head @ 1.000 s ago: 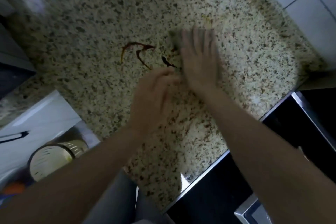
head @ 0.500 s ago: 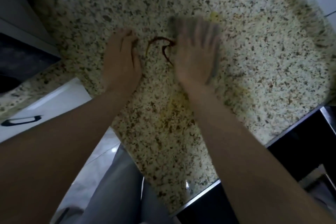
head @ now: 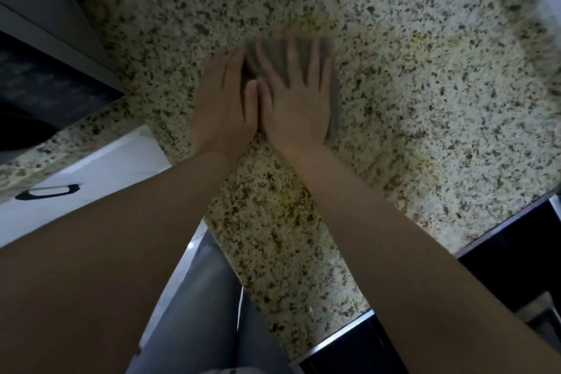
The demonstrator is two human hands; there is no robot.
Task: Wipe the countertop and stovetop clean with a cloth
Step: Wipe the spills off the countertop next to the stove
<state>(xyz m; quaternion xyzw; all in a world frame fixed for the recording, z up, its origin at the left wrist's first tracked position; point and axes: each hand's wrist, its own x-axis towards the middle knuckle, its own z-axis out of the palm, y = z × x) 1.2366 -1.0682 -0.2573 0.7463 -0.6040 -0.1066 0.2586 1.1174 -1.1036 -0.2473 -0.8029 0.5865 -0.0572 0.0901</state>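
— Right hand (head: pixel 296 106): flat, fingers spread and straight, pressing down on the grey cloth (head: pixel 329 82). No curl around it, no pinch.

— And the left hand (head: pixel 223 106)?

— Just beside the right one, thumbs touching or nearly so. Fingers straight and together, lying flat, tips at the cloth's left edge. Holding nothing, as far as visible. Somewhat blurred, so hard to say if the tips rest on the fabric or on the stone.

— Where exactly the cloth?

— Under the right palm and fingers, showing beyond the fingertips and along the outer side of the hand. Lying flat on the speckled countertop (head: pixel 425 100), which spreads out on all sides of both hands.

— How to handle such a cloth?

— Probably soft, thin and light, folded flat. Easy to bunch up or slip out from under the palm when pushed fast. Best kept under an open palm, with pressure in the middle; for lifting, better a pinch at a free edge past the fingertips.

— Farther out?

— Nearer than the right forearm, a dark stovetop (head: pixel 516 270) with a metal rim. Beyond the left forearm, a white drawer (head: pixel 91 179) with a dark handle (head: pixel 47 191).
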